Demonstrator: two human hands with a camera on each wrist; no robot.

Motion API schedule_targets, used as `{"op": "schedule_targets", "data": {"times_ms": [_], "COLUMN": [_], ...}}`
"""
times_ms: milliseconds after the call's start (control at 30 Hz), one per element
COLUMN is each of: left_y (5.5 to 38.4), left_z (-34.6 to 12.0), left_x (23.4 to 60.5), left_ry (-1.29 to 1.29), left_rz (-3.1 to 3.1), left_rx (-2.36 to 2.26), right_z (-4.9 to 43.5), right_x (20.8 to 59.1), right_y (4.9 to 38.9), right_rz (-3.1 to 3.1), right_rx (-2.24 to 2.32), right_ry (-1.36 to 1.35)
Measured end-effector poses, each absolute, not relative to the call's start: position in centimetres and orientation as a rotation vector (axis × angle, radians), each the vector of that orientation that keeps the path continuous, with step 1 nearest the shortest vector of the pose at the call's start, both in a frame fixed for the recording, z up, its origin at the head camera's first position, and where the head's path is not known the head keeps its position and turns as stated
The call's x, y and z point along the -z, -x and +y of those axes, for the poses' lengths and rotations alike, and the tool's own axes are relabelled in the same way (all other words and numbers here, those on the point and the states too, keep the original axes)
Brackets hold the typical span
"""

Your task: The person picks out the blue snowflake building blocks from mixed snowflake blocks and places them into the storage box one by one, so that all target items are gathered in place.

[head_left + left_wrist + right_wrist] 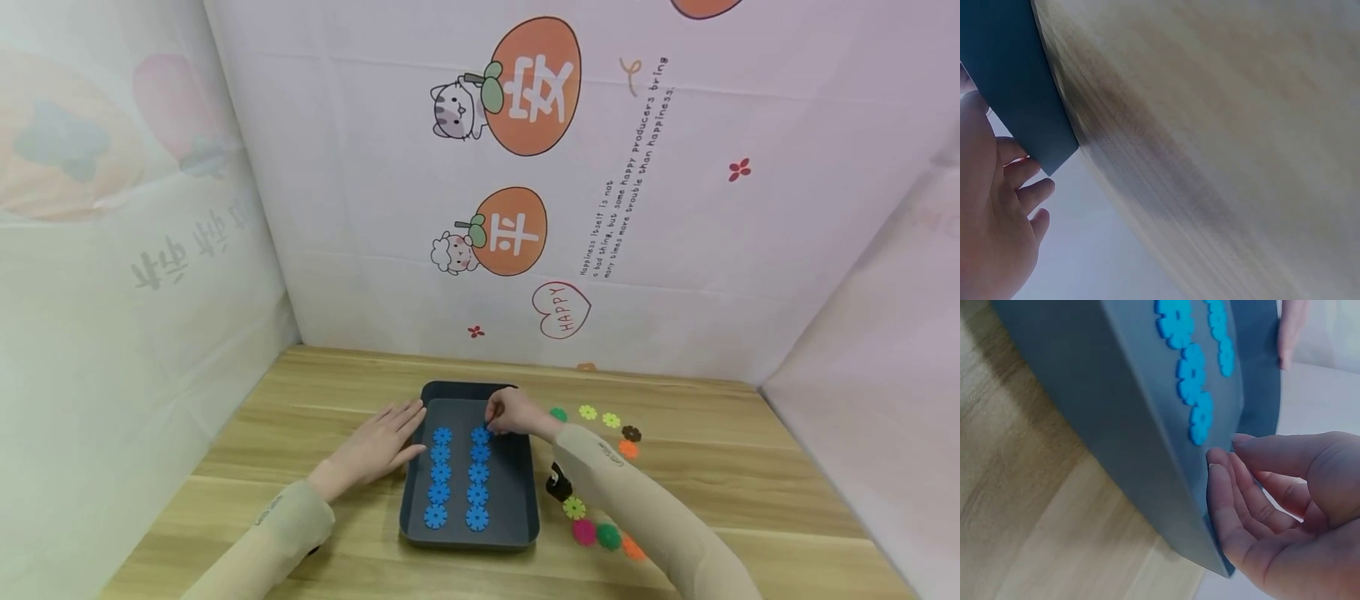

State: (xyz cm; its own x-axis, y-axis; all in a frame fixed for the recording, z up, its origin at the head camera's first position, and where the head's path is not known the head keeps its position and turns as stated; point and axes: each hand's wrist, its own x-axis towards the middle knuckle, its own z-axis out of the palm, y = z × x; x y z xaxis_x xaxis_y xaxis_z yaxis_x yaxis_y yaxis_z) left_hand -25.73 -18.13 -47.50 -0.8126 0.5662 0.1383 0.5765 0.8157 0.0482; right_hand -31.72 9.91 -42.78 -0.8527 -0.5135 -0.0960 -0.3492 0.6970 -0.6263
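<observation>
A dark grey tray (459, 533) holds two columns of blue snowflake discs, a left column (439, 472) and a right column (478, 472). My left hand (381, 442) lies with fingers stretched out at the tray's left rim, fingertips right at the edge. Over the far right part of the tray is my right hand (513, 412), at the far end of the right column. Its thumb and fingers (1222, 494) are bent toward each other, close beyond the last blue disc (1200, 419). I cannot tell whether a disc sits between those fingertips.
Right of the tray, loose discs lie on the wooden table (360, 550): yellow-green (573, 507), magenta (584, 532), green (609, 537), orange (628, 449) and dark brown (632, 433). A black object (558, 483) lies near the tray's right side. Printed cloth walls (375, 208) enclose the table.
</observation>
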Motion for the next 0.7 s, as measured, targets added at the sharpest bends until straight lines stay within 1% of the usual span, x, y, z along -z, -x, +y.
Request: {"op": "schedule_targets", "data": {"times_ms": [367,700], "left_y": [26.1,26.4], "left_z": [-18.2,-19.5], "left_x": [47.3,46.7], "left_ry": [0.903,0.707], "left_rz": [-2.91,-2.85], "left_rx": [0.182,0.291], "right_z": [12.3,16.7], "right_x": [40.9,41.9], "right_y": [30.9,29.5], "right_rz": [2.712,2.999], "right_rx": [0.977,0.894], "right_ry": [0.769,0.769]}}
